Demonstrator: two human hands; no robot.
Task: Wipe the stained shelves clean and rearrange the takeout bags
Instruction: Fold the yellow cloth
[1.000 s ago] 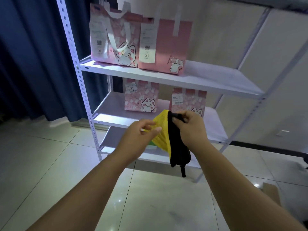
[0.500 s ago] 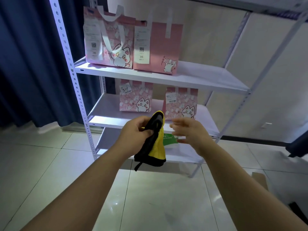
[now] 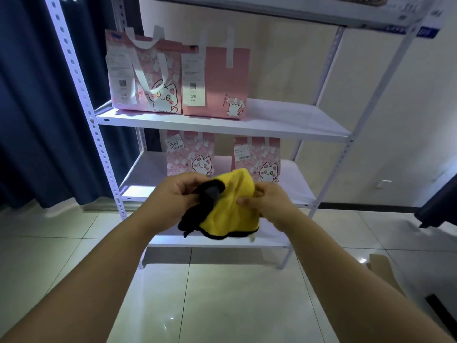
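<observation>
Gripping a yellow-and-black cleaning cloth (image 3: 230,214), both hands meet just below the middle of the view, in front of a white metal shelving rack (image 3: 82,95). The left hand (image 3: 170,196) has its fingers curled round the cloth's black side and bunches it into a dark fold, with the thumb lying across the top of the fold. The right hand (image 3: 268,203) pinches the yellow side at the cloth's 3 o'clock edge. Its thumb presses on the near face, and its other fingers are tucked behind the fabric, mostly hidden. The yellow face is spread between the two hands. A black-trimmed hem hangs loose at 6 o'clock, in the air and resting on no shelf.

Two small pink cat-print takeout bags stand upright and apart on the lower shelf (image 3: 146,174). From the cloth, the hand-tagged bag (image 3: 190,154) is at 11 o'clock and the barcode-labelled bag (image 3: 259,157) is at 1 o'clock. The cloth's top edge overlaps their bases in the view.

Higher, at 12 o'clock, the middle shelf (image 3: 284,117) carries two larger bags side by side on its left half. These are a cat-print bag with white handles (image 3: 146,78) and, just beside it on the right, a plain pink bag (image 3: 220,82) with a receipt marked 366. Whether the two touch cannot be told.

A navy curtain (image 3: 29,107) hangs at 9 o'clock. Glossy floor tiles (image 3: 222,305) fill the 6 o'clock area, and a piece of brown cardboard (image 3: 383,271) lies at 4 o'clock.
</observation>
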